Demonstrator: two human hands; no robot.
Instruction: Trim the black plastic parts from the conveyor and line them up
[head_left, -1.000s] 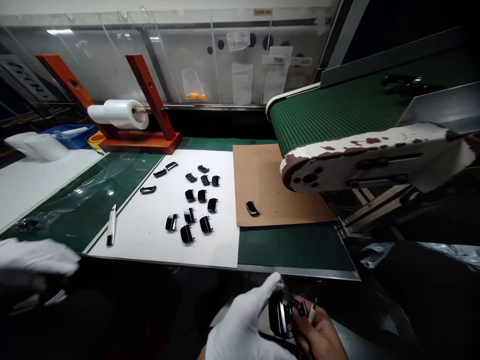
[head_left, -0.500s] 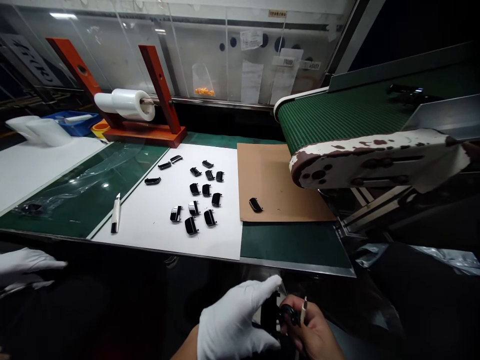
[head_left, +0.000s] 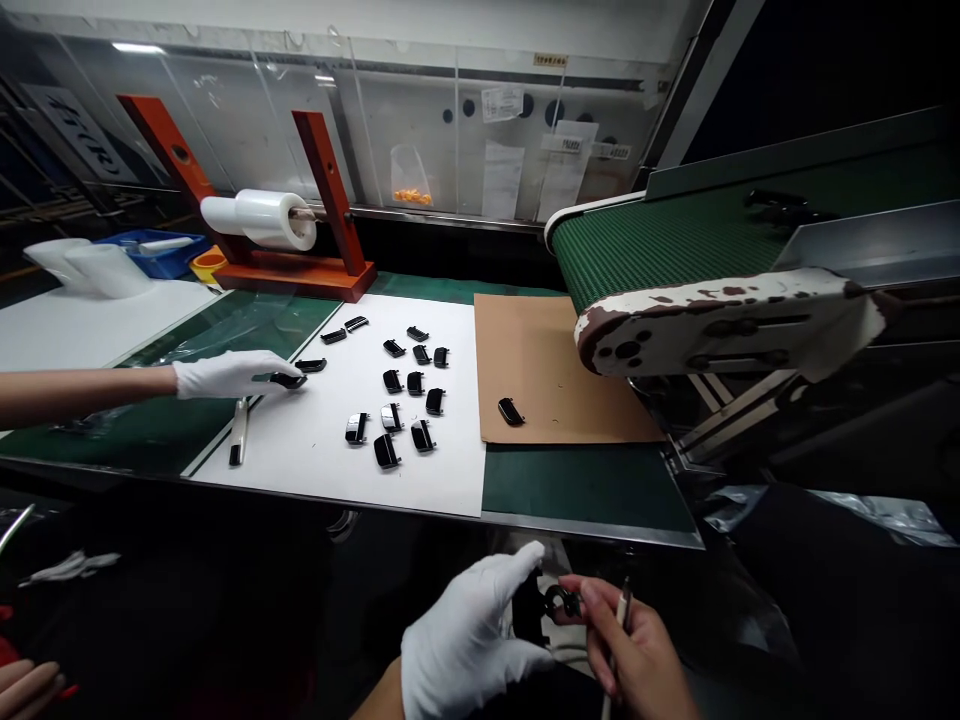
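Observation:
Low in the view, below the table edge, my white-gloved left hand (head_left: 465,645) is closed on a small black plastic part (head_left: 528,612). My bare right hand (head_left: 634,655) pinches the ring-shaped end of that part and also grips a thin pen-like tool (head_left: 619,612). Several similar glossy black parts (head_left: 390,410) lie on a white sheet (head_left: 315,450) on the table. One more black part (head_left: 511,411) lies on a brown cardboard sheet (head_left: 555,360). A co-worker's gloved hand (head_left: 229,374) reaches in from the left and touches a black part at the sheet's left edge.
A green conveyor belt (head_left: 675,240) with a worn white end juts in from the right. An orange stand with a film roll (head_left: 262,218) sits at the back. A white-handled knife (head_left: 238,445) lies by the sheet. Another bare hand (head_left: 26,688) shows at bottom left.
The co-worker's gloved hand has come up from the lower left onto the table to a black part. My right hand has opened slightly around the part's ring.

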